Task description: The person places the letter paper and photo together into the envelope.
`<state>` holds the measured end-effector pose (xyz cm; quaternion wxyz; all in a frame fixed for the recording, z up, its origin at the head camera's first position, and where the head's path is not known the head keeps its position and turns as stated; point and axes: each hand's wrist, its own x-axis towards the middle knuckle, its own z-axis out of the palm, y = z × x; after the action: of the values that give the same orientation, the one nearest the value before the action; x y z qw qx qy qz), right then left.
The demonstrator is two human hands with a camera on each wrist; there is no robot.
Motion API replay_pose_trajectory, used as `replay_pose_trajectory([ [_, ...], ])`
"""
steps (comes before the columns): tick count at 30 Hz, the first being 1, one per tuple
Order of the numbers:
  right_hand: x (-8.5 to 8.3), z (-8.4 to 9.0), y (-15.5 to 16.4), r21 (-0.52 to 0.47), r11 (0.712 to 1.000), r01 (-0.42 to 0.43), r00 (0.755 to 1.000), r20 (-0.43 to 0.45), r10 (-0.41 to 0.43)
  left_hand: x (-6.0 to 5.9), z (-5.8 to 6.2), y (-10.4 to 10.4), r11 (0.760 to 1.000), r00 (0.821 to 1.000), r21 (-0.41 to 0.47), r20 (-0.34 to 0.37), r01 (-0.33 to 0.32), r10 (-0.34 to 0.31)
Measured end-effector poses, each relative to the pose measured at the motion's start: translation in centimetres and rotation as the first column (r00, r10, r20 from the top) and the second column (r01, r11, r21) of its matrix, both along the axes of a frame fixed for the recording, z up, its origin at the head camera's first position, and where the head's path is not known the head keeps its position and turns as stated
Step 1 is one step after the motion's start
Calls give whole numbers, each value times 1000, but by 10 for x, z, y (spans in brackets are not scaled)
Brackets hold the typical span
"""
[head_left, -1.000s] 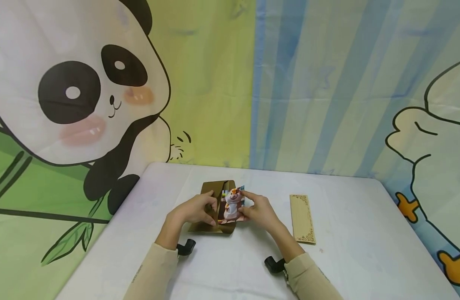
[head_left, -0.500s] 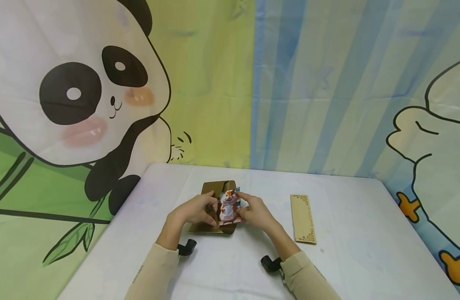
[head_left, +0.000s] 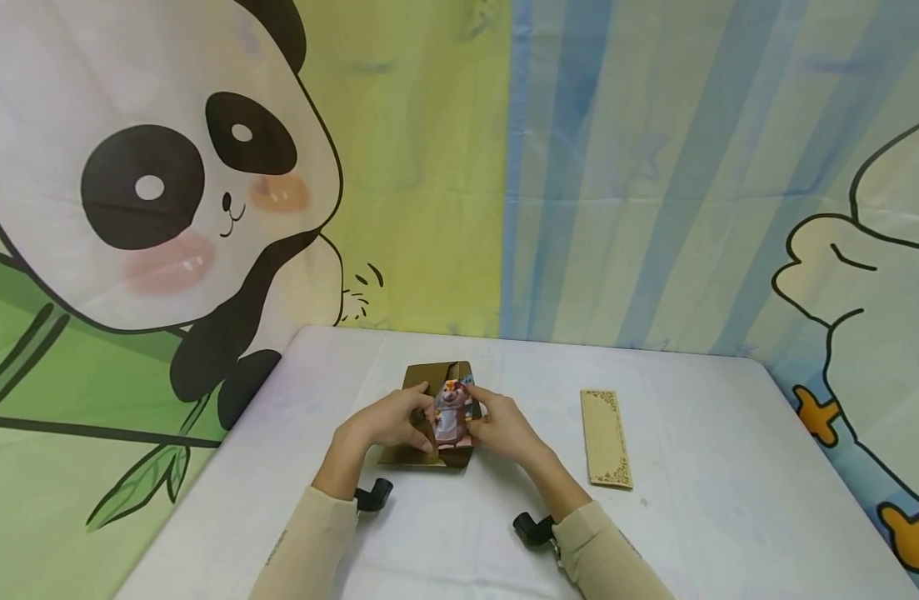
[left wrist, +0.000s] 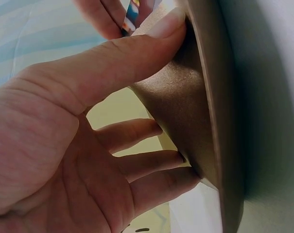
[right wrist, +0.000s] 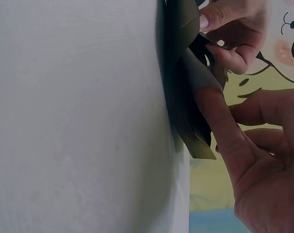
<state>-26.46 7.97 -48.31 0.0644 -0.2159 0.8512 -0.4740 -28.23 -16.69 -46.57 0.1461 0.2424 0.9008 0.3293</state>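
Two hands are in view: one left hand [head_left: 387,423] and one right hand [head_left: 504,429], both at the lower middle of the head view, each coming out of one beige sleeve, so two sleeves. Between them is one brown envelope [head_left: 429,379] and one picture card [head_left: 453,414] printed with a cartoon animal. One tan rectangular strip with ornamented ends [head_left: 605,437] lies right of centre. Two small black camera mounts show near the wrists, one [head_left: 372,495] at lower left and one [head_left: 532,528] at lower centre. There is one white table [head_left: 729,500] and one cartoon backdrop [head_left: 167,192] bearing one panda.
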Motion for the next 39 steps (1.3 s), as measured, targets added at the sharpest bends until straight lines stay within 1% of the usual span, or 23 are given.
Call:
replay_pose_trajectory([
  [5,-1,-2,-4,-17,1000,-7,1000,8,7,0,0,0,1000,1000,-1,-5,-1,1],
  [13,-5,-5,-9,-3,999,-37,999,-24,37,1,0,1,1000,1000,0,-3,-10,10],
  [16,-5,-5,-11,-7,999,-46,999,-24,46,1,-1,1,1000,1000,2,-6,-9,9],
  [21,-4,-6,-13,-18,998,-53,999,2,53,1,0,0,1000,1000,0,-4,-7,7],
  [30,-4,-7,-17,-86,995,-58,997,51,63,0,-1,0,1000,1000,-2,7,-1,1],
  [39,-6,-10,-21,-77,994,-74,996,44,78,0,-2,0,1000,1000,-10,9,-3,3],
])
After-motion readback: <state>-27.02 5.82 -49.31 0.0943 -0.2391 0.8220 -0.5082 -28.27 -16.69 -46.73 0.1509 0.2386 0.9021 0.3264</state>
